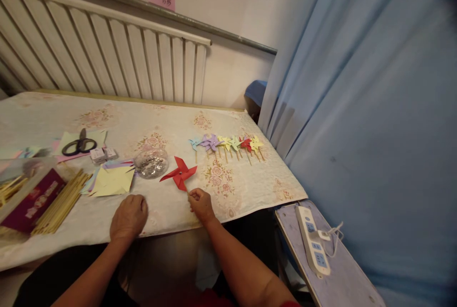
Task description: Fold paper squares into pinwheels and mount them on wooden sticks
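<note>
While a row of finished pinwheels (228, 143) lies at the far right of the desk (250, 188), the right hand (200, 204) pinches the stick of a red pinwheel (179, 173) near the front edge, its four folded blades crisp and pinned at the centre. It looks complete, so I judge one more is made. The left hand (129, 216) rests loosely curled on the cloth, holding nothing. Yellow paper squares (112, 181) and bamboo sticks (62, 202) remain unused.

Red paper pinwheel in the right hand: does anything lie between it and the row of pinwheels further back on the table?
Nothing visible does. Between the red paper pinwheel, held by the right hand, and the row of coloured paper pinwheels lies only bare floral tablecloth.
</note>
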`<state>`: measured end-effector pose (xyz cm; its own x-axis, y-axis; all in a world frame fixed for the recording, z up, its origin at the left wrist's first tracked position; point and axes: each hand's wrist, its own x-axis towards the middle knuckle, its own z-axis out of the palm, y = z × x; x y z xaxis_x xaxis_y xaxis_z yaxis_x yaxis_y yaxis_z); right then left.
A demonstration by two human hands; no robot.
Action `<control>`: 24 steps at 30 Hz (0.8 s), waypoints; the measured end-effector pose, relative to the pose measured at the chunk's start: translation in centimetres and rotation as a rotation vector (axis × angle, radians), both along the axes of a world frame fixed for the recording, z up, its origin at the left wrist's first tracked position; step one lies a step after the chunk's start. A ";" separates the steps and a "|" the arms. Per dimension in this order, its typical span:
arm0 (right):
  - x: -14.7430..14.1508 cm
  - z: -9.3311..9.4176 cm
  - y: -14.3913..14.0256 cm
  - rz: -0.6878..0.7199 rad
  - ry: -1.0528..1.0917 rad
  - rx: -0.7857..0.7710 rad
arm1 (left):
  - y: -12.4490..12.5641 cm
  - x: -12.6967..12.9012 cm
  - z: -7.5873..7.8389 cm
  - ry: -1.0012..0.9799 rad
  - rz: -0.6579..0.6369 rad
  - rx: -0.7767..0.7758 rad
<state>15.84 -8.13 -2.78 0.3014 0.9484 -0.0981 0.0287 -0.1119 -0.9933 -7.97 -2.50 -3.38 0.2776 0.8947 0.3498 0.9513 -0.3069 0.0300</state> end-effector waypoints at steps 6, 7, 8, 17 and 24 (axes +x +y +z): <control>0.0 0.1 0.0 -0.007 -0.025 -0.004 | -0.2 0.0 0.1 0.002 -0.005 0.003; 0.0 0.1 0.0 -0.005 -0.026 -0.006 | -0.2 0.0 0.1 0.001 -0.004 0.003; 0.0 0.1 0.0 -0.004 -0.029 -0.009 | -0.2 0.0 0.1 0.000 -0.004 0.005; -0.1 0.6 -0.2 -0.007 -0.045 -0.049 | -0.3 0.2 0.4 -0.007 0.019 -0.035; -0.2 0.9 0.1 -0.020 -0.059 -0.106 | -0.5 0.3 0.8 -0.033 0.025 -0.068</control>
<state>15.68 -8.06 -1.83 0.3284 0.9275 -0.1788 0.0839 -0.2172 -0.9725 -7.65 -2.98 -2.60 0.2446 0.9230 0.2971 0.9566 -0.2797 0.0815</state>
